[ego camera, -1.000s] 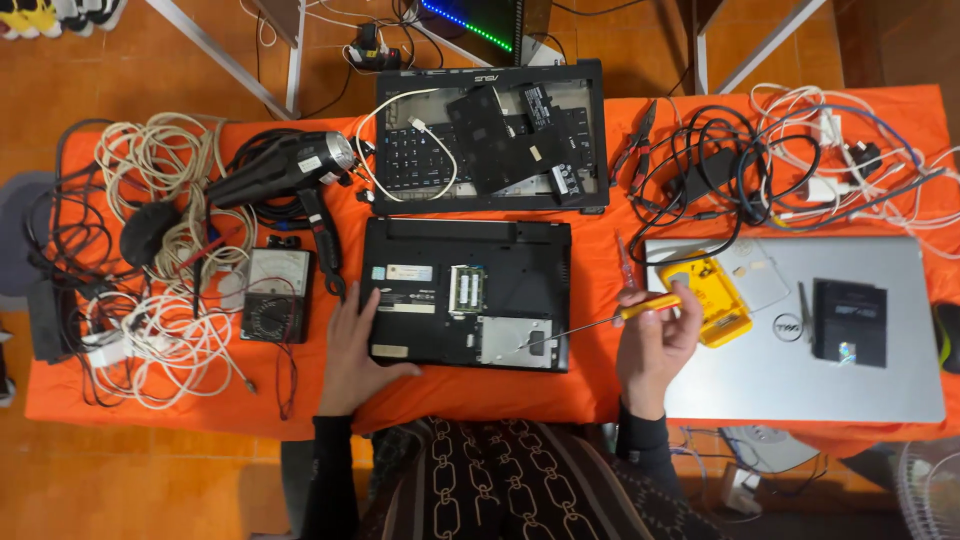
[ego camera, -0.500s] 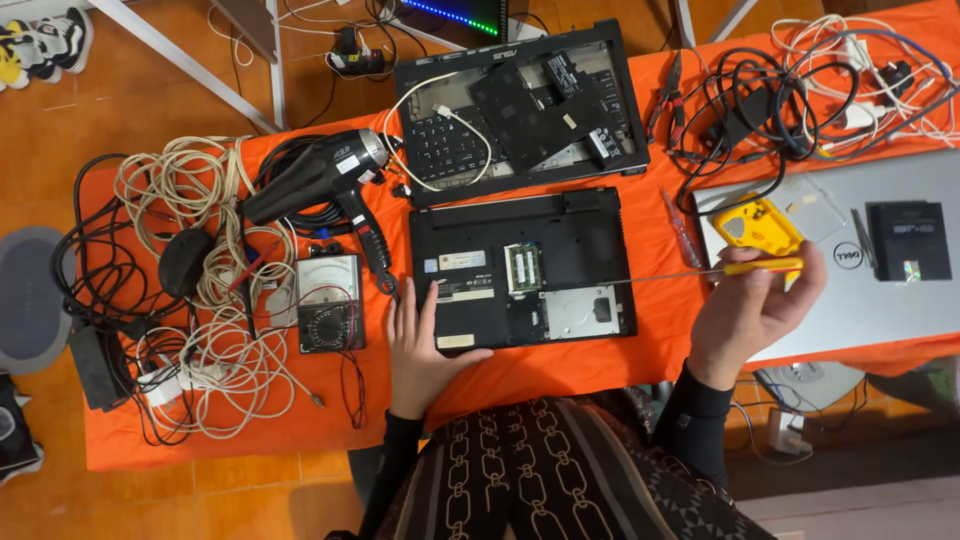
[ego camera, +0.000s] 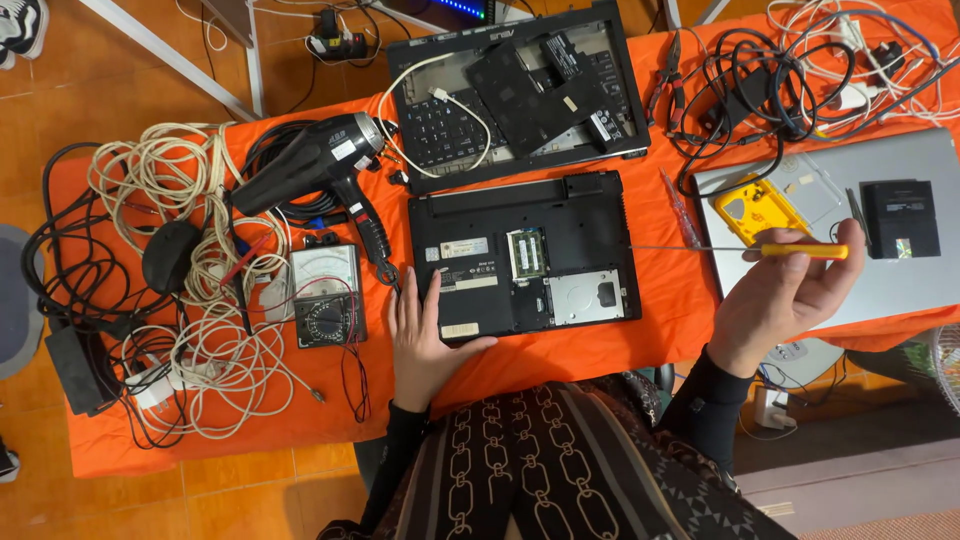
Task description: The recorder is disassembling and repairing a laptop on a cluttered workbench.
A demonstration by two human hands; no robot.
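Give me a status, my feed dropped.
Left hand flat on black laptop. Right hand holds screwdriver, lifted clear. Nothing blocking.

The silver laptop (ego camera: 900,290) runs off the right edge, and the white cables (ego camera: 850,40) are cut off at the top.

free: bare orange tabletop (ego camera: 680,300) strip right of upturned black laptop (ego camera: 525,255) | blocked left: multimeter (ego camera: 327,295), hair dryer (ego camera: 320,165), cable tangle (ego camera: 190,300) | blocked far: opened laptop chassis (ego camera: 515,95)
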